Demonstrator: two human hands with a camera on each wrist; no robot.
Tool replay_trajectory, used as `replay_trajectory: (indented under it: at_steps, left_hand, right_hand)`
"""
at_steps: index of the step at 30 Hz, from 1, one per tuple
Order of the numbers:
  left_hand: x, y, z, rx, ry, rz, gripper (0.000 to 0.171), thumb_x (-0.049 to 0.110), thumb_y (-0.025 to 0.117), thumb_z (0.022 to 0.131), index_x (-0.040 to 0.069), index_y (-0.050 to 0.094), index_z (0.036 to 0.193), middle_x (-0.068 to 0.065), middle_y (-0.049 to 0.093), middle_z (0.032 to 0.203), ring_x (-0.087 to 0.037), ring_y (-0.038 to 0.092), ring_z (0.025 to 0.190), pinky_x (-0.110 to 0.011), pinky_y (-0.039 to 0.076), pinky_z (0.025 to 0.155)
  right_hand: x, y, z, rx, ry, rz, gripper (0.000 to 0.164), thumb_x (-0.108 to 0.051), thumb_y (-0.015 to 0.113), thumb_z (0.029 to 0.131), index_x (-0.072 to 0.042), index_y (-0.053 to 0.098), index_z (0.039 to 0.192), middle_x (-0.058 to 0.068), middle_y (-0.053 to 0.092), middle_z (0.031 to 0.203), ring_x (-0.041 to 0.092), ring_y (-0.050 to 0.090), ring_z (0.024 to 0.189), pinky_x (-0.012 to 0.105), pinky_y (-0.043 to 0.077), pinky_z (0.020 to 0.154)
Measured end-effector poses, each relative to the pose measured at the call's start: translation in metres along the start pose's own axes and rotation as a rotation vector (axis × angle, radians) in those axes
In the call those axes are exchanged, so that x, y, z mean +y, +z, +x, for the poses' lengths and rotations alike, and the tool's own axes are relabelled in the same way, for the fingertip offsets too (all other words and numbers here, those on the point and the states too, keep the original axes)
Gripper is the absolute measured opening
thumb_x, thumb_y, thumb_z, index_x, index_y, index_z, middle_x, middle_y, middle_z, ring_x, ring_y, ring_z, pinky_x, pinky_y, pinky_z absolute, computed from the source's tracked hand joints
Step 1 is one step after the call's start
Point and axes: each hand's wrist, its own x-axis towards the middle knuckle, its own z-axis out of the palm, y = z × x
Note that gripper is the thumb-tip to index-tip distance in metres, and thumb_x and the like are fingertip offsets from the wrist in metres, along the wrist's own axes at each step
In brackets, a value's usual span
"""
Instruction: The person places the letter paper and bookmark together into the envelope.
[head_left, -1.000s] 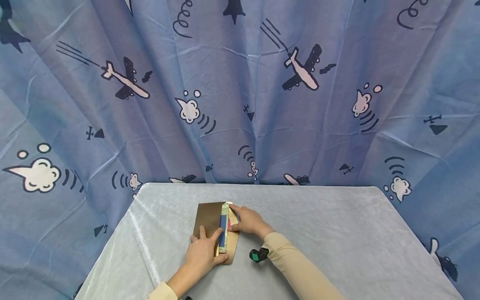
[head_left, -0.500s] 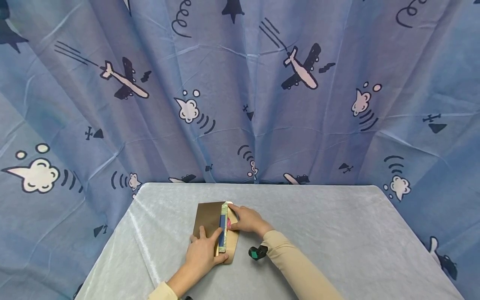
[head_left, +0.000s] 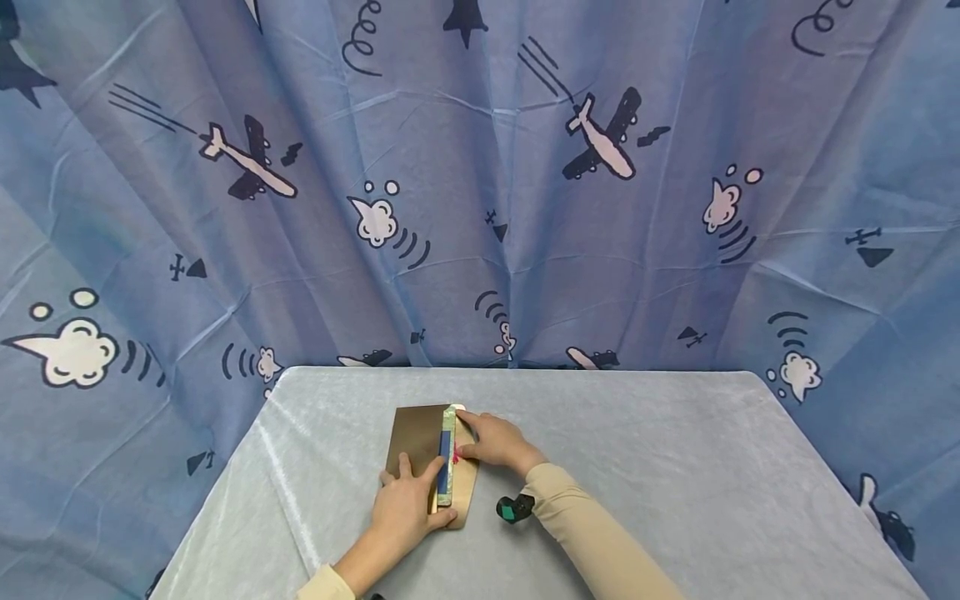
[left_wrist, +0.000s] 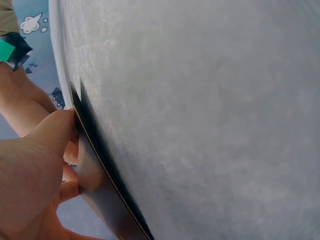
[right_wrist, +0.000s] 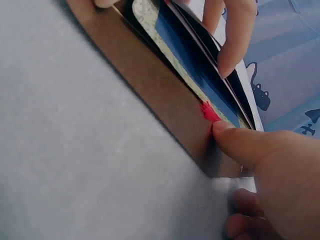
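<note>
A brown folded cover (head_left: 420, 429) stands partly open, with a dark left panel and a tan right panel (head_left: 467, 487). Between them sits a blue card (right_wrist: 192, 65) with a pale floral border. A red tassel (right_wrist: 210, 112) hangs at the card's edge. My left hand (head_left: 401, 504) lies with fingers spread over the dark panel and reaching the card, its thumb near the tan panel's lower edge. My right hand (head_left: 498, 442) is on the right side; its thumb presses the tassel while its index finger touches the cover's far end. Its remaining fingers curl at the cover's edge.
A pale grey cloth covers the table (head_left: 660, 483). Behind it hangs a blue curtain (head_left: 450, 275) printed with airplanes and clouds. A black band with a green square (head_left: 513, 509) is strapped to the right wrist.
The visible part of the red tassel has shrunk and shifted slightly beside the right thumb. Both hands and the cover stay in nearly the same place.
</note>
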Motion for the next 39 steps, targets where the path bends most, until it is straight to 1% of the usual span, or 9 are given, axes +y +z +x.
replay_trajectory:
  at_steps: [7,10,14,20,27,34,37,39]
  left_hand:
    - [0.0004,0.0002,-0.0004,0.009,0.0,0.008,0.082,0.066,0.07,0.066,0.027,0.05,0.135,-0.04,0.048,0.129,-0.062,0.057,0.094,-0.045,0.054,0.05]
    - [0.0005,0.0007,-0.0002,0.009,-0.001,0.007,0.082,0.066,0.07,0.066,0.027,0.05,0.135,-0.04,0.048,0.13,-0.063,0.056,0.095,-0.045,0.054,0.051]
    - [0.0004,0.0009,0.0,0.006,-0.004,0.016,0.082,0.067,0.07,0.066,0.028,0.05,0.135,-0.039,0.048,0.13,-0.062,0.056,0.095,-0.046,0.054,0.052]
    - [0.0005,-0.0001,0.0001,-0.001,-0.011,0.024,0.082,0.067,0.069,0.066,0.027,0.05,0.135,-0.039,0.048,0.13,-0.062,0.056,0.096,-0.046,0.054,0.053]
    - [0.0007,0.0002,-0.0005,0.011,-0.001,0.021,0.082,0.067,0.07,0.066,0.027,0.05,0.135,-0.039,0.049,0.129,-0.062,0.057,0.095,-0.045,0.054,0.052]
    - [0.0008,-0.0009,0.0007,-0.008,-0.012,0.009,0.083,0.066,0.07,0.066,0.027,0.049,0.135,-0.039,0.047,0.131,-0.063,0.055,0.097,-0.046,0.054,0.054]
    - [0.0009,-0.0003,0.0006,-0.008,-0.014,0.005,0.083,0.066,0.071,0.066,0.027,0.05,0.135,-0.039,0.047,0.131,-0.063,0.055,0.097,-0.046,0.054,0.055]
    - [0.0009,0.0005,0.0008,-0.004,-0.011,0.009,0.083,0.066,0.071,0.065,0.026,0.05,0.135,-0.039,0.048,0.13,-0.062,0.056,0.096,-0.046,0.054,0.055]
  right_hand:
    - [-0.0027,0.0023,-0.0009,0.031,0.014,-0.031,0.071,-0.045,0.069,0.08,-0.022,0.043,0.142,0.01,0.064,0.103,0.022,0.06,0.081,0.038,0.048,0.067]
    - [-0.0034,0.0036,-0.0006,0.04,0.026,-0.043,0.07,-0.047,0.069,0.08,-0.023,0.044,0.141,0.009,0.063,0.1,0.02,0.058,0.076,0.037,0.046,0.063]
    - [-0.0043,0.0049,-0.0003,0.041,0.04,-0.054,0.07,-0.049,0.067,0.08,-0.024,0.043,0.142,0.008,0.063,0.098,0.018,0.055,0.073,0.035,0.044,0.06]
    - [-0.0044,0.0059,0.0018,0.032,0.055,-0.068,0.07,-0.051,0.065,0.081,-0.028,0.042,0.142,0.007,0.062,0.097,0.017,0.054,0.071,0.033,0.042,0.058]
    - [-0.0042,0.0078,0.0043,0.026,0.066,-0.105,0.069,-0.054,0.063,0.082,-0.032,0.039,0.143,0.007,0.063,0.097,0.019,0.055,0.071,0.034,0.042,0.058]
    - [-0.0057,0.0062,0.0056,0.025,0.058,-0.115,0.07,-0.054,0.062,0.082,-0.031,0.038,0.144,0.009,0.063,0.096,0.021,0.056,0.071,0.036,0.043,0.058]
    - [-0.006,0.005,0.0049,0.023,0.059,-0.109,0.07,-0.054,0.063,0.082,-0.031,0.038,0.144,0.01,0.063,0.096,0.022,0.056,0.071,0.036,0.043,0.059]
    - [-0.0049,0.0054,0.0045,0.023,0.06,-0.102,0.068,-0.053,0.061,0.084,-0.032,0.038,0.144,0.01,0.063,0.097,0.022,0.056,0.072,0.036,0.044,0.06]
